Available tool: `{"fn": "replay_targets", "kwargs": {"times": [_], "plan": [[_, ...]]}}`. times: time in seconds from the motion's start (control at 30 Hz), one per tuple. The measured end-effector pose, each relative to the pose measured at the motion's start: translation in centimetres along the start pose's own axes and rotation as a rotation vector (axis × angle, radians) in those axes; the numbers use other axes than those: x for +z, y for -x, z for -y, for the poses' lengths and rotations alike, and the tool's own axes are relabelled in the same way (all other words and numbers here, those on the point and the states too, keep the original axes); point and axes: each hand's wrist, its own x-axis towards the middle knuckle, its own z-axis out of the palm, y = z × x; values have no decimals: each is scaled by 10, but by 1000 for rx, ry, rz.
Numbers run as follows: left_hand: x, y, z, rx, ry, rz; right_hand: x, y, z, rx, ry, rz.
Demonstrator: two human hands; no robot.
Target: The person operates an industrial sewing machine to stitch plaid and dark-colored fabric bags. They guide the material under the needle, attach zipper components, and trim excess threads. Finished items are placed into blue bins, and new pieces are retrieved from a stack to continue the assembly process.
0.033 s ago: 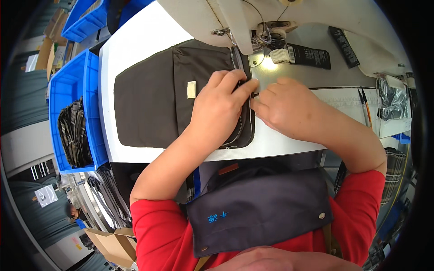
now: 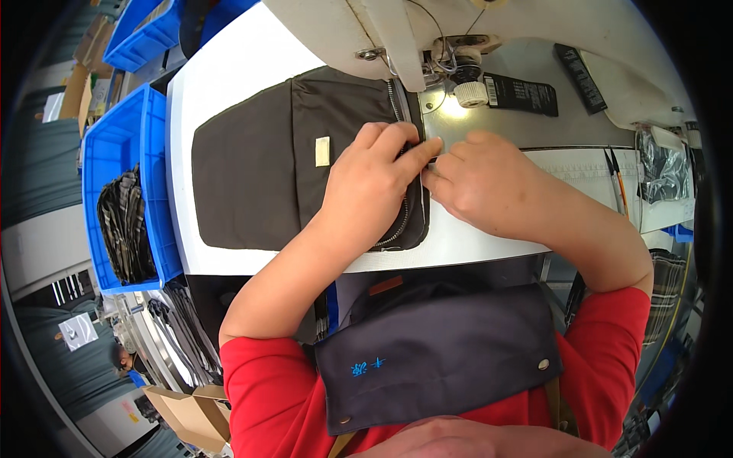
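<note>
Nothing has shifted since the earlier head frame: left hand (image 2: 372, 191) lies flat on the dark fabric panel (image 2: 252, 168), fingers pressing its zipper edge (image 2: 402, 107), and the right hand (image 2: 485, 183), at 3 o'clock of the left, pinches the same edge with curled fingertips. Panel sits on the white table (image 2: 229, 76), its top corner under the sewing machine (image 2: 397, 30) head at 12 o'clock; blue bin (image 2: 114, 145) at 9 o'clock. Risk, as judged: fingertips are close to the needle area, and uneven hand pressure could skew the seam.
</note>
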Motion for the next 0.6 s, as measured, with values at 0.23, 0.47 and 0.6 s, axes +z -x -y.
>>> {"fn": "replay_targets", "kwargs": {"times": [0.23,0.47,0.6], "plan": [[1,-5,13,121,40,-61,-3,2,4,-39,23,45],[4,0,8,54,89,-95,-9,-2,5,-11,-26,103],[8,9,-1,29,58,-121,-15,0,6,35,-69,84]]}}
